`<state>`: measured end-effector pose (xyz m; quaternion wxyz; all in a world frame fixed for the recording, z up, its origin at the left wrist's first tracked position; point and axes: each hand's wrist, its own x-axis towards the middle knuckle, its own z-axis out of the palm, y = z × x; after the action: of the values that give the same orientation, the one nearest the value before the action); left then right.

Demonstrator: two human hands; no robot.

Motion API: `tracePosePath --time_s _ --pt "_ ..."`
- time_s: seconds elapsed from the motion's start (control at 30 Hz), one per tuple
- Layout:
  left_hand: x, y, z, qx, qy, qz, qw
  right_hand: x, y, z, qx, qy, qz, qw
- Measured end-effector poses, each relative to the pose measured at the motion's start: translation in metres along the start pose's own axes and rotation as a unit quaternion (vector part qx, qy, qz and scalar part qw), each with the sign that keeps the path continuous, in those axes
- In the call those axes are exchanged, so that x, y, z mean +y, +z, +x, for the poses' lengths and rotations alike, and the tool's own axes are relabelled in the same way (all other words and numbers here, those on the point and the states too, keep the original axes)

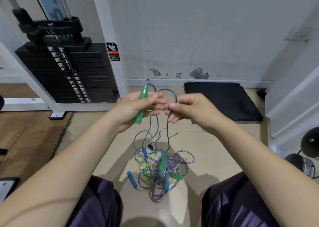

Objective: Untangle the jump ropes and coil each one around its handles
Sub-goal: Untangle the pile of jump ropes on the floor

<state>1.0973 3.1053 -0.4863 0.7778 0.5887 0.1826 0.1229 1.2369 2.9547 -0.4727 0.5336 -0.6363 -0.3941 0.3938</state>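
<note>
At centre frame, both hands are working a blue-green cord [167, 128]. Left hand [136, 106] is gripping a green handle [141, 104], fingers curled round it, handle tilted with its narrow end toward the top of the frame. Right hand [188, 108] is pinching the cord between thumb and fingers, just beside the left fingertips; the exact pinch point is probably hidden behind the knuckles. Cord is looping above both hands and hanging down to the tangled pile of jump ropes [162, 173] lying on the beige floor [215, 157] at lower centre, between the knees. A blue handle [132, 180] is sticking out at the pile's left. Weight stack [69, 71] is standing at upper left; black mat [222, 100] is lying at right.
</note>
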Motion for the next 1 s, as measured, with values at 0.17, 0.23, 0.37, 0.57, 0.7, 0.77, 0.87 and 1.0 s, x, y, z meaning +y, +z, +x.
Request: tracePosePath --time_s 0.17,0.23,0.37,0.57,0.7,0.77,0.87,1.0 --pt "-0.027 0.005 0.000 -0.113 -0.075 0.215 0.967 -0.011 -0.007 -0.002 0.027 -0.039 0.124 0.991" --pt "-0.029 0.010 -0.002 -0.113 -0.084 0.230 0.963 -0.010 -0.010 0.000 0.047 -0.035 0.118 0.991" --pt "-0.020 0.006 -0.002 -0.050 -0.059 0.209 0.975 -0.001 -0.020 0.002 0.139 0.022 -0.120 0.983" --pt "-0.011 0.009 -0.003 -0.056 -0.057 0.167 0.983 0.005 -0.015 -0.001 0.092 -0.117 -0.309 0.939" --pt "-0.008 0.010 -0.004 -0.092 -0.060 0.139 0.984 0.010 -0.005 -0.005 0.027 -0.107 -0.257 0.960" --pt "-0.008 0.010 -0.005 -0.098 -0.061 0.148 0.982 0.011 -0.003 -0.006 0.012 -0.078 -0.223 0.972" --pt "-0.009 0.008 -0.005 -0.094 -0.066 0.168 0.979 0.010 -0.004 -0.005 0.023 -0.071 -0.261 0.963" --pt "-0.006 -0.003 -0.003 -0.073 -0.057 0.214 0.972 0.006 -0.020 -0.001 0.175 -0.068 -0.175 0.966"
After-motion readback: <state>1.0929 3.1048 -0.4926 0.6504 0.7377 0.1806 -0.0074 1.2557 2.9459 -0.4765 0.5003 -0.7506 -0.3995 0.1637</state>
